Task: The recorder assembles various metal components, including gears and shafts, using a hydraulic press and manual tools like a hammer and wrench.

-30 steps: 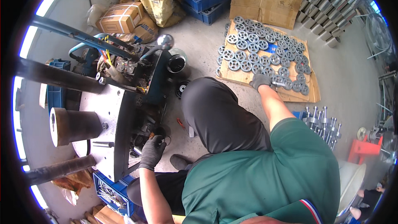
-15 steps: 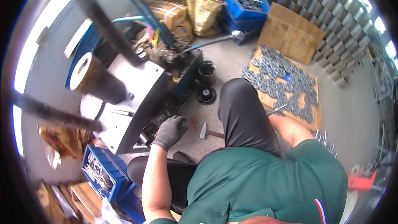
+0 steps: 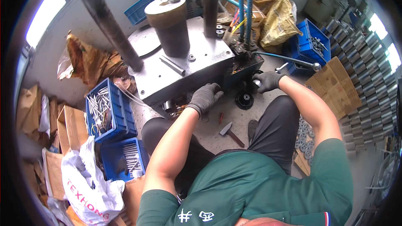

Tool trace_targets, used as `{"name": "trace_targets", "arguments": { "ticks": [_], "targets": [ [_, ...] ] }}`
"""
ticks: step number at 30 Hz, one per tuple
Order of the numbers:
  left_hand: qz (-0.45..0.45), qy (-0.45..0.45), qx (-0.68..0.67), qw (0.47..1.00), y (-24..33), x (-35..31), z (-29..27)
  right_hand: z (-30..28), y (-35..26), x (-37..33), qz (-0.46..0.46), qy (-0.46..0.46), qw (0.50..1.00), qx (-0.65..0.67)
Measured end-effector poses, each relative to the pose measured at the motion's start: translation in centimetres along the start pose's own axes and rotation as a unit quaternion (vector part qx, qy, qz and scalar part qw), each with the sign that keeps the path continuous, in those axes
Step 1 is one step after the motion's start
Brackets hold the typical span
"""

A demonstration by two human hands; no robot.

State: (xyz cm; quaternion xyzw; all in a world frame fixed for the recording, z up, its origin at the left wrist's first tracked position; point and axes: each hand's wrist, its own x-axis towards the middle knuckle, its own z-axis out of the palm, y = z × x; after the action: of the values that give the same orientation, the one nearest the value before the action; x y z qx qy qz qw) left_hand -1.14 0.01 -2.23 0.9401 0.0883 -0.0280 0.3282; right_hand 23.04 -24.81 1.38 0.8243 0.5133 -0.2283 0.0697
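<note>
My left hand [image 3: 204,99], in a grey glove, hovers at the front edge of the steel press table [image 3: 201,71], fingers loosely stretched and nothing seen in them. My right hand [image 3: 269,81], also gloved, is closed over a black round cup [image 3: 256,74] beside the table. It grips what looks like a silver metal rod [image 3: 282,67]; a shiny piece shows at the fingertips, and the middle is hidden by the glove. On the table lie a metal bar [image 3: 172,65] and a small ring-shaped bearing [image 3: 191,57], near a thick upright cylinder [image 3: 173,35].
A hammer [image 3: 231,134], a small red tool [image 3: 221,118] and a black round fixture [image 3: 244,99] are on the floor between my legs. Blue bins [image 3: 125,113] of metal rods stand left. Grey ring parts [image 3: 305,140] lie on cardboard at right. Dark columns [image 3: 211,6] rise from the table.
My right hand has come from beside my right knee, near the ring parts, to the black cup, bringing the rod. My left hand stays by the table front. The view has turned left.
</note>
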Motion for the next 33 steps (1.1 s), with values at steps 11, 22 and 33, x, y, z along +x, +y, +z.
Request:
{"name": "trace_targets", "arguments": {
  "ticks": [11, 22, 33],
  "targets": [
    [-0.040, -0.202, -0.694, 0.690, -0.4, -2.3, -0.9, -0.3, -18.1, -0.2, -0.474, 0.341, 0.801, -0.134],
    [-0.171, 0.078, -0.712, 0.677, 1.9, -4.3, 2.6, -2.0, -16.0, -1.0, -0.446, 0.283, 0.848, 0.040],
    [-0.311, 0.091, -0.718, 0.616, 1.1, -3.2, 3.3, -2.6, -6.7, 1.1, -0.161, 0.210, 0.917, 0.299]
  ]
}}
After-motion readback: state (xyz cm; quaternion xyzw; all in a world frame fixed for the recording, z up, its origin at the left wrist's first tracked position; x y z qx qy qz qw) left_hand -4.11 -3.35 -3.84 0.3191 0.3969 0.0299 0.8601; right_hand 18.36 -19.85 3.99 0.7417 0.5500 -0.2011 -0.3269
